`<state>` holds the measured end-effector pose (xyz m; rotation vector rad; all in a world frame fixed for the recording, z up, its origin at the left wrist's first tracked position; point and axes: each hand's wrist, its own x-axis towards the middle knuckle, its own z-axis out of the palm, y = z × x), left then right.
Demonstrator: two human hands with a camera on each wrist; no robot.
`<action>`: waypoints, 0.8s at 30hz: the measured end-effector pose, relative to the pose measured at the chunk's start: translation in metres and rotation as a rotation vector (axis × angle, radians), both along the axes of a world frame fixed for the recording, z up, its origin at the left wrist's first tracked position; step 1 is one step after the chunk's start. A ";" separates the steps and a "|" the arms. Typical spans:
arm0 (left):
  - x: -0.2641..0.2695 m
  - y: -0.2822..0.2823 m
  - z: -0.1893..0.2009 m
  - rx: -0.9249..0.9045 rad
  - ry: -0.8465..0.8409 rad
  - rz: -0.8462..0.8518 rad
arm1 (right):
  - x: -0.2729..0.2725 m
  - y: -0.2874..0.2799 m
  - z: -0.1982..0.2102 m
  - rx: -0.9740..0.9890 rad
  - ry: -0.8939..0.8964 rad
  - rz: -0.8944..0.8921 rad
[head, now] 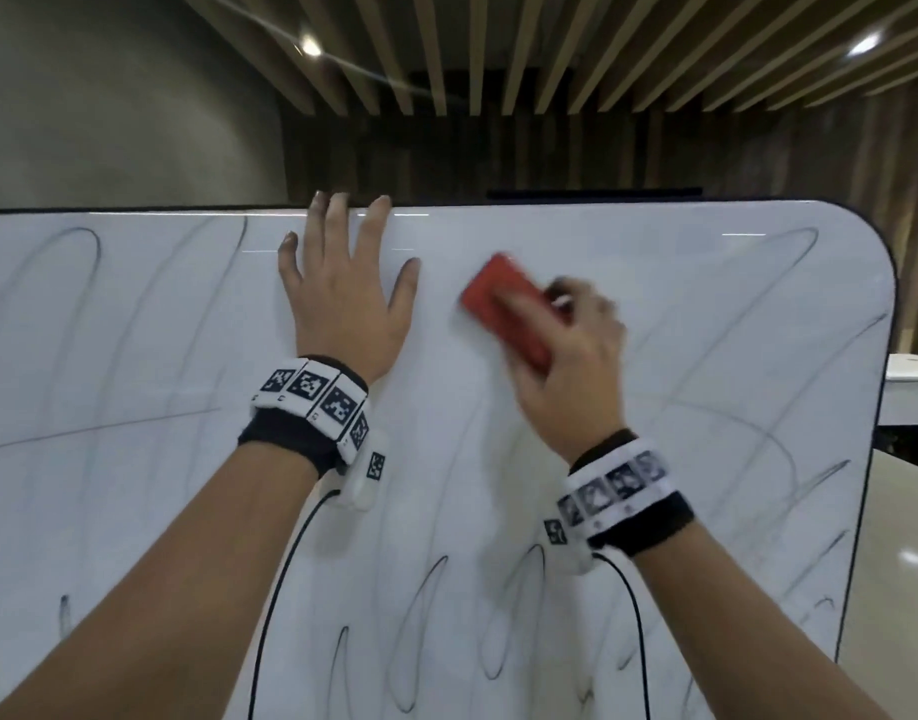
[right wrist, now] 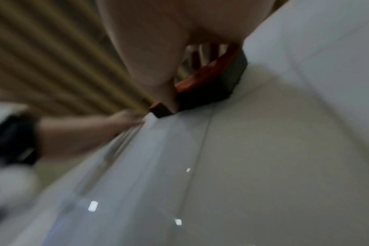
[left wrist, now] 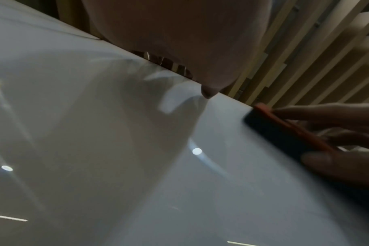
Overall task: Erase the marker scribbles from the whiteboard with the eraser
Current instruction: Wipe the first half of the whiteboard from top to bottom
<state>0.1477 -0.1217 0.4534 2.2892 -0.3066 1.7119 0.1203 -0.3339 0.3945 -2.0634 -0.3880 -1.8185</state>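
A large whiteboard (head: pixel 446 459) fills the head view, with grey marker scribbles (head: pixel 67 304) at its left, right and bottom. My left hand (head: pixel 342 304) lies flat on the board near its top edge, fingers spread and straight. My right hand (head: pixel 566 350) grips a red eraser (head: pixel 503 304) with a dark felt face and presses it on the board just right of the left hand. The left wrist view has the eraser (left wrist: pixel 284 131) at right; in the right wrist view the eraser (right wrist: pixel 202 86) sits under my palm. The patch of board around the eraser looks wiped.
The board's rounded top right corner (head: pixel 883 252) stands before a dark slatted wall (head: pixel 498 137). A white counter (head: pixel 914 387) and a glossy floor (head: pixel 903 563) lie beyond the board's right edge. Cables hang from both wrist bands.
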 end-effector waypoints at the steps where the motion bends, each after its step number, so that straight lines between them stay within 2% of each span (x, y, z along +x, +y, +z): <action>1: 0.001 0.000 -0.001 -0.010 -0.004 0.000 | -0.001 0.010 -0.006 -0.124 0.018 -0.004; 3: 0.002 0.005 -0.001 0.004 -0.012 0.004 | -0.003 -0.001 0.001 -0.159 -0.003 -0.029; 4: 0.002 0.008 -0.001 0.019 -0.015 0.011 | -0.004 -0.016 0.008 -0.075 -0.032 -0.043; 7: 0.001 0.015 -0.001 0.063 -0.012 0.035 | -0.004 -0.065 0.030 0.371 -0.102 -0.088; 8: 0.001 0.016 -0.001 0.069 -0.009 0.040 | -0.004 -0.068 0.032 0.495 -0.097 -0.081; 9: 0.002 0.016 -0.002 0.069 -0.005 0.041 | -0.004 -0.060 0.029 0.540 -0.080 -0.088; 11: 0.001 0.014 -0.002 0.063 0.005 0.042 | -0.005 -0.028 0.010 0.399 -0.041 -0.050; 14: -0.001 0.013 -0.001 0.061 0.022 0.035 | -0.007 0.013 -0.043 -0.085 0.059 0.012; 15: -0.002 0.014 0.000 0.066 0.029 0.034 | -0.009 0.014 -0.053 -0.183 0.085 0.001; 16: -0.002 0.016 0.000 0.073 0.032 0.036 | -0.012 0.006 -0.050 -0.195 0.098 0.006; 17: -0.003 0.017 0.001 0.080 0.033 0.040 | -0.013 -0.005 -0.040 -0.128 0.088 0.015; 20: -0.003 0.018 -0.001 0.096 0.039 0.055 | -0.012 -0.044 0.003 0.247 -0.025 -0.043; 22: -0.004 0.016 -0.002 0.090 0.044 0.052 | -0.008 -0.047 0.011 0.412 -0.038 -0.056; 24: -0.003 0.016 -0.002 0.085 0.042 0.050 | -0.006 -0.018 -0.016 0.285 -0.016 -0.022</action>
